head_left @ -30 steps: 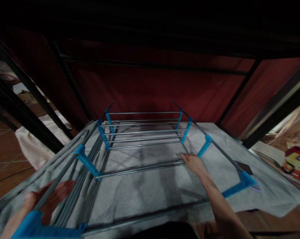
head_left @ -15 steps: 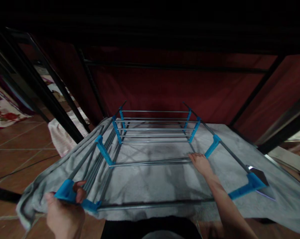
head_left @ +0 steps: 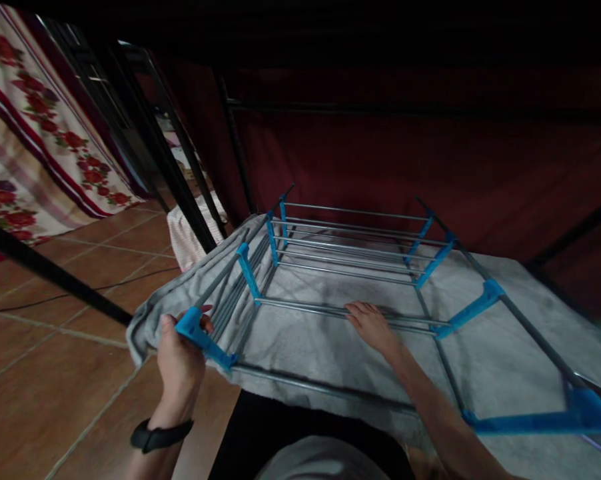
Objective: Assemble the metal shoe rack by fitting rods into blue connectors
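A rack of grey metal tubes (head_left: 310, 385) with blue plastic connectors (head_left: 248, 273) lies before me on a grey blanket (head_left: 300, 343). My left hand (head_left: 183, 347) is closed around the blue corner connector (head_left: 193, 325) at the rack's near left, thumb on the outer side. My right hand (head_left: 373, 323) rests over the pair of crossbars (head_left: 305, 305) in the middle, its fingers bent over them. The fingertips' undersides are hidden. At the near right stands another blue corner connector (head_left: 545, 420), apart from both hands.
Several loose metal tubes (head_left: 230, 303) lie on the blanket at the left. Dark metal posts (head_left: 165, 147) rise at the left, and a dark red cloth (head_left: 360, 153) hangs behind. A flowered cloth (head_left: 45, 133) hangs over the tiled floor (head_left: 80, 320). A dark flat object (head_left: 598, 393) lies at the far right.
My view has turned left, so the rack sits farther right in the picture. My right hand has slid left along the crossbars, away from the right connector. My left hand keeps its grip.
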Demonstrator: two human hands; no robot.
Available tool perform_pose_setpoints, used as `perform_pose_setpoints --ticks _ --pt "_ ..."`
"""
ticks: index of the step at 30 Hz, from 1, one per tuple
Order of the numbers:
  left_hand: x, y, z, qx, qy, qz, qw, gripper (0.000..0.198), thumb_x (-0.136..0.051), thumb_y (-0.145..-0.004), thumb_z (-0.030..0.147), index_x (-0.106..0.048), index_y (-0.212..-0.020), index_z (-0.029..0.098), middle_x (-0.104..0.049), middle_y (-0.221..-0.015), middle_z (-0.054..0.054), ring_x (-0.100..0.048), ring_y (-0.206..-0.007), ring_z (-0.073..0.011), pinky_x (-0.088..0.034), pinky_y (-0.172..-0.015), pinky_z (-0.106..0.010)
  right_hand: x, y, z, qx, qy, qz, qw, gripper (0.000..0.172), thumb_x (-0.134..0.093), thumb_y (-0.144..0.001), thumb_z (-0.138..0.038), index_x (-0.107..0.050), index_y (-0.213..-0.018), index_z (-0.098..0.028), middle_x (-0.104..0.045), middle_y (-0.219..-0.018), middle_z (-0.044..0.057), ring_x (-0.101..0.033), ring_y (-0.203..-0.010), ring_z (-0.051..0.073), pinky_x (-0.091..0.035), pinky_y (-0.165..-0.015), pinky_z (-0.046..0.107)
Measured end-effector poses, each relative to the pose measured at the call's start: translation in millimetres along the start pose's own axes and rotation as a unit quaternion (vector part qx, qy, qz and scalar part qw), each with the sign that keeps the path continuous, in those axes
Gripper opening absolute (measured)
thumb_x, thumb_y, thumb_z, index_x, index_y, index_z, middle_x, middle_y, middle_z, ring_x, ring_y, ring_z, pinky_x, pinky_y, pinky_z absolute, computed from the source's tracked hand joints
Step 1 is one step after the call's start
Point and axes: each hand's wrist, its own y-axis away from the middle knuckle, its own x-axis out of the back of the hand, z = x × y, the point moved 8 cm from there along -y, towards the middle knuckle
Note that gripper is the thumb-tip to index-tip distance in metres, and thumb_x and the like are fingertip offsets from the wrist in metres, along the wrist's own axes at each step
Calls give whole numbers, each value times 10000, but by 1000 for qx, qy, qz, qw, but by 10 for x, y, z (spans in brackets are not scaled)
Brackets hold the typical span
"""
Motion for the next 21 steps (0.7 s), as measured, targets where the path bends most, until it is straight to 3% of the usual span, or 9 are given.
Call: perform_pose_setpoints --ticks 2,4,6,9,12,15,21 --pt "60 -181 28 9 54 5 998 503 -341 -903 612 -626 -823 206 -648 -762 -32 -609 -721 -207 -526 -712 -368 -18 -206 -343 28 5 -24 999 351 -371 -996 -234 -569 -1286 -222 -628 -1244 90 -591 -1111 219 -410 -996 367" --pt "29 -407 -3 43 103 -27 993 378 -517 -847 555 -652 -866 203 -683 -865 -35 -643 -801 -214 -554 -733 -361 -48 -402 -636 43 13 -44 998 340 -372 -993 -225 -565 -1273 -232 -633 -1207 84 -609 -1078 215 -435 -959 348" --pt "-106 -619 -72 71 113 -92 987 329 -629 -792 477 -667 -939 185 -699 -1002 -57 -655 -918 -239 -565 -785 -365 -110 -584 -856 42 18 -63 997 309 -389 -991 -251 -570 -1241 -229 -627 -1193 82 -624 -1050 218 -463 -906 335" --pt "-459 -802 -222 68 71 -223 970 408 -657 -767 384 -636 -1095 144 -678 -1147 -99 -609 -1093 -290 -528 -902 -379 -235 -800 -1073 41 16 -88 995 280 -402 -991 -292 -580 -1189 -203 -612 -1210 91 -633 -1037 224 -485 -859 329" --pt "-822 -822 -478 69 -19 -332 941 489 -690 -703 303 -609 -1158 142 -654 -1210 -120 -546 -1182 -325 -479 -960 -391 -277 -932 -1170 40 9 -79 996 306 -334 -1015 -294 -571 -1178 -188 -617 -1202 98 -631 -1033 217 -486 -858 338" --pt "-1059 -835 -696 53 -81 -389 916 516 -755 -617 303 -633 -1099 166 -674 -1153 -103 -543 -1169 -331 -428 -1014 -421 -251 -984 -1178 35 6 -63 997 332 -291 -1029 -315 -555 -1189 -194 -627 -1184 89 -634 -1015 215 -486 -836 341" --pt "-1203 -989 -996 -10 -121 -426 896 468 -798 -595 474 -646 -930 184 -674 -922 -51 -582 -904 -239 -467 -900 -392 -198 -972 -1171 43 13 -63 997 325 -265 -1032 -301 -544 -1184 -234 -641 -1155 55 -629 -984 194 -460 -812 308"
